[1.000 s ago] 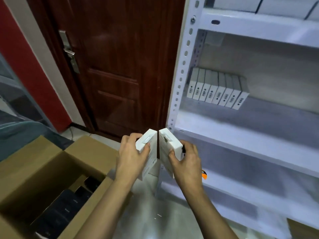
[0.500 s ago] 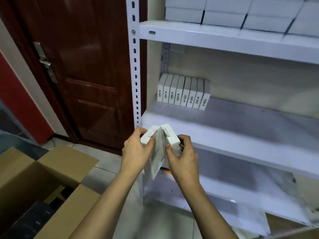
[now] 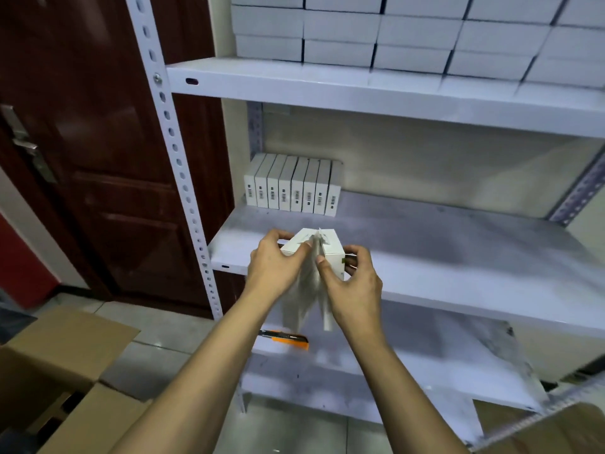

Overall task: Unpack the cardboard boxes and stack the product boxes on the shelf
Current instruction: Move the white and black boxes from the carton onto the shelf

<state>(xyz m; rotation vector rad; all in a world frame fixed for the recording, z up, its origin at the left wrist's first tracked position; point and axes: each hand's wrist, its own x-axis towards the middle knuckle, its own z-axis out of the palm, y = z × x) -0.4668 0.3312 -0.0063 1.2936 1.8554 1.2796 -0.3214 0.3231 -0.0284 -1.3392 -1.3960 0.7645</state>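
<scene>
- Product boxes [image 3: 312,253], white and held as a small upright bundle, sit between a person's two hands just in front of the middle shelf [image 3: 425,257] of a white metal rack.
- The left hand [image 3: 273,267] grips the left side of the bundle, thumb on the near face and fingers curled over the top edge.
- The right hand [image 3: 352,283] grips the right side, thumb pressed on the near face and fingers wrapped round the far edge.
- The tops of the held boxes touch, while their lower ends splay slightly apart below the hands.
- A row of white boxes [image 3: 293,185] stands upright at the back left of the middle shelf, barcode labels facing out.
- Stacks of white boxes [image 3: 409,31] fill the level above the middle shelf.
- An orange and black utility knife [image 3: 286,337] lies on the level below the middle shelf, near its left end.
- An open cardboard box [image 3: 65,371] stands on the tiled floor, down and to the left of the middle shelf.
- A dark wooden door [image 3: 82,158] with a metal handle is left of the middle shelf, beyond the rack's post.
</scene>
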